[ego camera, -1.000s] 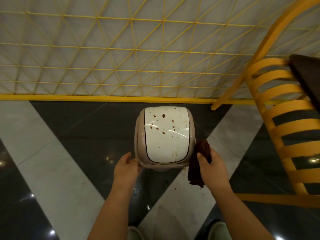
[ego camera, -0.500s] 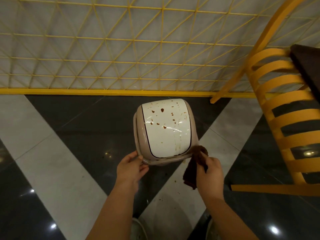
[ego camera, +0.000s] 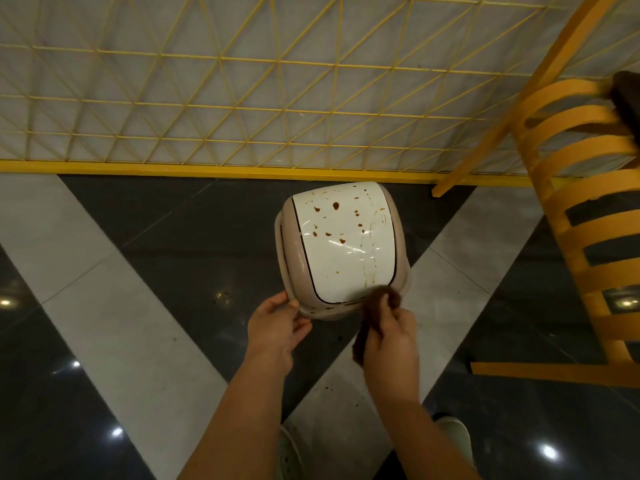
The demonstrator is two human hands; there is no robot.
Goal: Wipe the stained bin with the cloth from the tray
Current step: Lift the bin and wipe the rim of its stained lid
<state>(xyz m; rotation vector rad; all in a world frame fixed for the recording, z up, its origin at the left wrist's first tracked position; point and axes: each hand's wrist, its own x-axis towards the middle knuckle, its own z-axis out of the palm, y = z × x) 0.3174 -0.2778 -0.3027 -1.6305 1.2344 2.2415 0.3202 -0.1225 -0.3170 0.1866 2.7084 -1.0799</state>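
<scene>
Left hand (ego camera: pixel 277 327) grips the stained bin (ego camera: pixel 343 244) rim; right hand (ego camera: pixel 389 336) grip closed on brown cloth (ego camera: pixel 375 303) at its lid

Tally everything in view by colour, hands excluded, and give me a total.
White and beige: 1, the bin
Brown: 1, the cloth
Yellow: 2, the wire fence and the slatted chair
Pale: 2, the shoes at the bottom edge
Total: 6

Bin (ego camera: pixel 341 247): beige body, white lid spattered brown, standing on floor, tilted. Cloth (ego camera: pixel 375 315): dark brown, bunched, touching lid's near edge.
</scene>
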